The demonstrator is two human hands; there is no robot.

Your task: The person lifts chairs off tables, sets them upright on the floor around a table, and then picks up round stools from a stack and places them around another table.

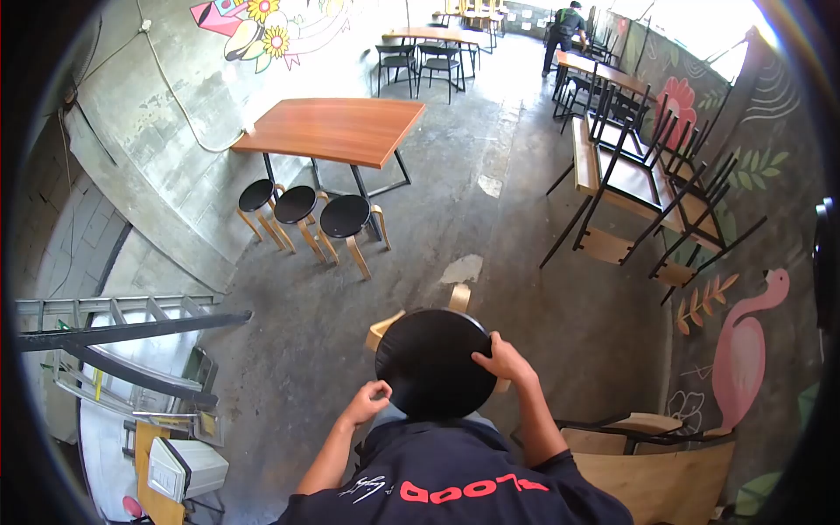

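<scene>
A round stool (436, 363) with a black seat and pale bent-wood legs is right in front of my body, its seat facing up toward me. My right hand (507, 359) grips the right rim, thumb on top of the seat and the other fingers hidden beneath. At the lower left rim, my left hand (367, 402) has its fingers curled in at the edge; how firmly it holds there is hard to see. Leg parts show past the far and left sides of the seat.
Three similar stools (296, 205) stand along a wooden table (332, 127) ahead left. Chairs are stacked upside down on a table (586, 157) at right. A metal ladder (131, 328) juts in from the left. Another person (564, 35) stands far back, beside tables.
</scene>
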